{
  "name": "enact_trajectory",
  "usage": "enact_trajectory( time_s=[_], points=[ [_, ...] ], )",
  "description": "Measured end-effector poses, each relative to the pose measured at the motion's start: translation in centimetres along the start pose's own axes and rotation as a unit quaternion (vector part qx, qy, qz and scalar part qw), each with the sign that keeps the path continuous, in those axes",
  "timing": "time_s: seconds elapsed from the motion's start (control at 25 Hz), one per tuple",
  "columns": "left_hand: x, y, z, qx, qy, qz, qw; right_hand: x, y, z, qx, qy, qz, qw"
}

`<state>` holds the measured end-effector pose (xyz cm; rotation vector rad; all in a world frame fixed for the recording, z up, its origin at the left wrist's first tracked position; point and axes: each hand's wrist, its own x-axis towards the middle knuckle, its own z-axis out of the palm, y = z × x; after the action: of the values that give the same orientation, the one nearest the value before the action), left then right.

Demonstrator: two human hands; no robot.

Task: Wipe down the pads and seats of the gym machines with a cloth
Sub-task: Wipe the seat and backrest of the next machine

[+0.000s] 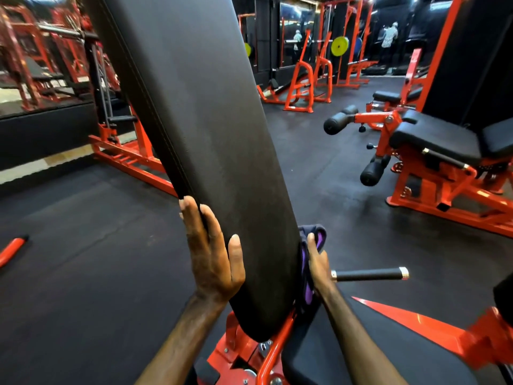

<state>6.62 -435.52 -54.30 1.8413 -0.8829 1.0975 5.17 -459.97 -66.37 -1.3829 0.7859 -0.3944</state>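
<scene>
The left hand (213,254) lies flat against the lower left edge of the back pad (200,120), its fingers straight and extended up along the stitched side seam, thumb spread onto the pad's front face; it presses rather than grasps. The right hand (317,263) is on the opposite, right edge of the same pad near its bottom, pushing a cloth (309,273) against the pad's side. Its fingers are mostly hidden behind the cloth and the pad, so whether they curl round the fabric cannot be told for certain.

No containers are in view.

The cloth is dark with bright purple showing in its folds; it is bunched, wedged between the right hand and the pad's right edge, and hangs down toward the pad's lower corner. The back pad is long, black and matte, tilted so its top leans away to the upper left, with a faint greyish sheen across its face. Its rounded lower end sits in a red frame (273,354). Just below, at the bottom edge, part of the black seat (347,357) shows. A black handle (369,274) with metal collars sticks out to the right, just beside the right wrist.
</scene>
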Motion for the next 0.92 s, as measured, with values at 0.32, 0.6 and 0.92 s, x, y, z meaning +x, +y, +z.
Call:
enact_trajectory(
  time_s=[0.32,0.6,0.92],
  points=[
    [0.2,0.2,-0.3,0.016,0.009,0.017,1.000,-1.2,-9.3,3.1,-0.005,-0.018,-0.079,0.997],
    [-0.1,0.7,-1.4,0.028,-0.022,-0.001,0.999,-1.3,-11.0,3.2,-0.020,-0.028,-0.072,0.997],
    [8.3,0.6,-4.3,0.017,0.022,-0.019,0.999,-3.3,-13.1,3.7,-0.018,-0.027,-0.085,0.996]
  ],
)
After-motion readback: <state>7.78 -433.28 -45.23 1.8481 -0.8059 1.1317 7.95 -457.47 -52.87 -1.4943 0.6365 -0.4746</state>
